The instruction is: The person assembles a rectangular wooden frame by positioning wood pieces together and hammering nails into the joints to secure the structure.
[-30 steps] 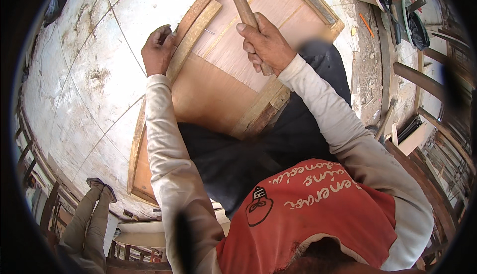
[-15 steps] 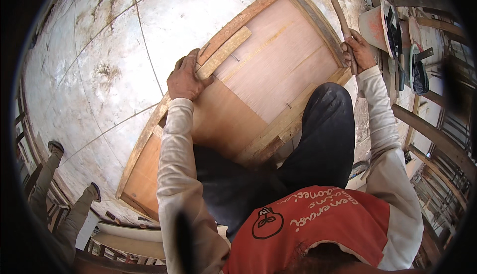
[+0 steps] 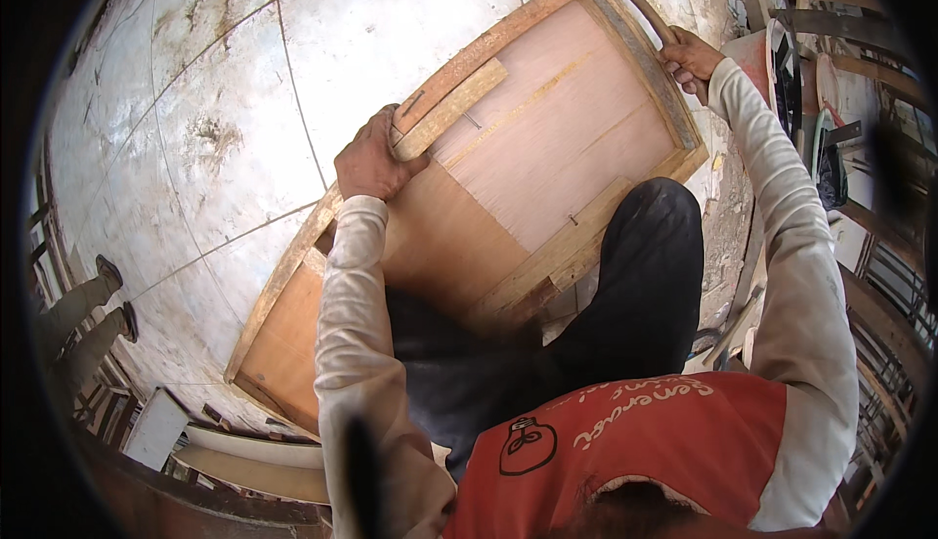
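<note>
A shallow wooden frame with a plywood panel [image 3: 547,138] leans across my lap. My left hand [image 3: 376,160] grips its far rail, the fingers wrapped over a short wood block [image 3: 452,109] that lies along the rail's inner side. A nail [image 3: 473,122] sticks out near that block, and a second nail [image 3: 574,218] stands out of the near strip. In my right hand [image 3: 692,58] is a hammer [image 3: 640,1], held by its wooden handle. The hammer's head is by the frame's far right corner; whether it touches the wood I cannot tell.
A stained, pale tiled floor [image 3: 225,80] spreads beyond the frame. On the right are a pale bucket [image 3: 749,58] and stacked lumber [image 3: 884,314]. Another person's legs [image 3: 83,319] stand at the far left, near boards [image 3: 254,466] on the floor.
My right hand has moved farther away with the hammer, whose head is now by the frame's corner. My left hand keeps its grip on the frame. The other person's feet have shifted.
</note>
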